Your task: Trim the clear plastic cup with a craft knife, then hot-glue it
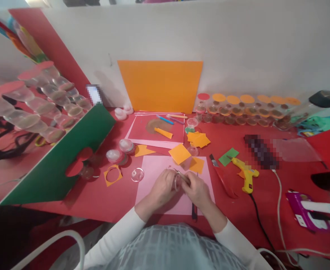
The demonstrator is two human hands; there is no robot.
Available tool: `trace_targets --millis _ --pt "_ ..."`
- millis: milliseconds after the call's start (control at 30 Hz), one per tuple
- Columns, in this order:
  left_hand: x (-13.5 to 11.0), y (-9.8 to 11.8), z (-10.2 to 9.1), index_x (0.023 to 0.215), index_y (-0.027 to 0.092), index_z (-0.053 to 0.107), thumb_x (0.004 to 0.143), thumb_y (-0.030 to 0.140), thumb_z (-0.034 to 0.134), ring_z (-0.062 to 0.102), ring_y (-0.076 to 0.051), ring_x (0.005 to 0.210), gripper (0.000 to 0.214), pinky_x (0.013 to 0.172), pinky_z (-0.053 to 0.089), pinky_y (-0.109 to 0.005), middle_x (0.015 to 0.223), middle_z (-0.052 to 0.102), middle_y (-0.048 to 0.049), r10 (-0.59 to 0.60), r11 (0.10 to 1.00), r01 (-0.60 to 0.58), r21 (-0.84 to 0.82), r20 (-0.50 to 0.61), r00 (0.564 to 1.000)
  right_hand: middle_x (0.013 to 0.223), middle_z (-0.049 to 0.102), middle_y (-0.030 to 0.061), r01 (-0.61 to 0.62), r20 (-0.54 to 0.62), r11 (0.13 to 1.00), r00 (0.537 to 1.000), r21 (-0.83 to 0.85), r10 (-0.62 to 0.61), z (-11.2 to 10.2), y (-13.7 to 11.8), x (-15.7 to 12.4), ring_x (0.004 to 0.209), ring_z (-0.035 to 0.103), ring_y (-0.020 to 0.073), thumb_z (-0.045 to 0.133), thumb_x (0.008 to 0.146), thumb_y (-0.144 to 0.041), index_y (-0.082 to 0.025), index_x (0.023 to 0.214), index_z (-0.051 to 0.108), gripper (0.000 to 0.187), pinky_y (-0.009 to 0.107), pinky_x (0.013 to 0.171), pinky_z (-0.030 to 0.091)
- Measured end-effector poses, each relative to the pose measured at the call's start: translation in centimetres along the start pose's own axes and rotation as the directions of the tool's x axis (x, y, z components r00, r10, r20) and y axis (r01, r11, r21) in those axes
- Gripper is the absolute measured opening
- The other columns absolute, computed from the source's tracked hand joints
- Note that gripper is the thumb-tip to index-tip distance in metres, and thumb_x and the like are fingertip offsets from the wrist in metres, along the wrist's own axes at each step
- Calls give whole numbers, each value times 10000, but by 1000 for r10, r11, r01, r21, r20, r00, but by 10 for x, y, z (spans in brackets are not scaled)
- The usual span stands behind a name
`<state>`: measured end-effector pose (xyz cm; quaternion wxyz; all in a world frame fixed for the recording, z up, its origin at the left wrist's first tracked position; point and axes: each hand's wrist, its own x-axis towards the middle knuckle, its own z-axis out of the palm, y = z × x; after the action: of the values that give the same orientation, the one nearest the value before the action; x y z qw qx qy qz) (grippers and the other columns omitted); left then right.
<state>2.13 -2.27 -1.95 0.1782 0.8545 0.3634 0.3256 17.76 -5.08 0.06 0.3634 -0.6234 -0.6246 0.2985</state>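
Note:
Both hands are close together above a pink sheet. My left hand is closed around a small, clear round plastic piece, partly hidden by the fingers. My right hand grips a thin tool with a metallic tip; its kind is unclear. The tip meets the edge of the plastic piece. Just beyond the hands lie an orange paper square and another orange piece. A dark cutter rests beside my right wrist. To the left is a clear round lid.
On the right lie a yellow glue gun with its cord, red-handled scissors and green paper. A green board slants up at left. Stacked clear cups line the wall beside an orange board.

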Motion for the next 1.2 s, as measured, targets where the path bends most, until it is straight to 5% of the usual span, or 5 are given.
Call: trace_targets --millis 333,533,700,933,1200 --pt "1 -5 6 1063 192 506 863 149 518 635 -200 815 204 721 517 -353 906 651 -66 25 981 -29 -191 -23 999 518 427 -55 -166 -141 984 978 -57 157 13 2 -6 481 408 135 497 768 -374 -256 634 369 220 250 474 298" --pt "-1 -5 8 1037 184 510 869 190 533 622 -194 814 169 730 517 -348 898 643 -62 4 975 -12 -220 -37 999 543 432 -58 -245 -148 965 955 94 256 16 4 -6 506 428 130 514 743 -404 -248 650 404 212 254 492 367" --pt "-4 -4 9 1059 194 498 871 181 511 625 -189 824 190 698 515 -327 905 634 -58 -20 972 9 -236 -42 999 456 325 -103 -309 -38 907 942 287 333 19 2 -9 374 318 92 428 829 -405 -251 677 381 221 214 358 303" --pt "-4 -3 4 1086 205 455 862 157 536 620 -158 776 243 667 514 -284 886 609 -32 -64 957 46 -286 -55 996 499 443 -68 -299 35 892 952 339 306 8 6 -12 383 376 104 464 840 -455 -211 805 569 268 230 372 336" --pt "-3 -3 6 1048 204 468 871 173 517 620 -159 773 186 671 525 -289 883 601 -35 -50 950 41 -310 -20 999 652 608 -9 -217 61 956 976 196 209 -2 -1 -4 607 570 158 526 792 -381 -216 787 604 182 262 588 478"
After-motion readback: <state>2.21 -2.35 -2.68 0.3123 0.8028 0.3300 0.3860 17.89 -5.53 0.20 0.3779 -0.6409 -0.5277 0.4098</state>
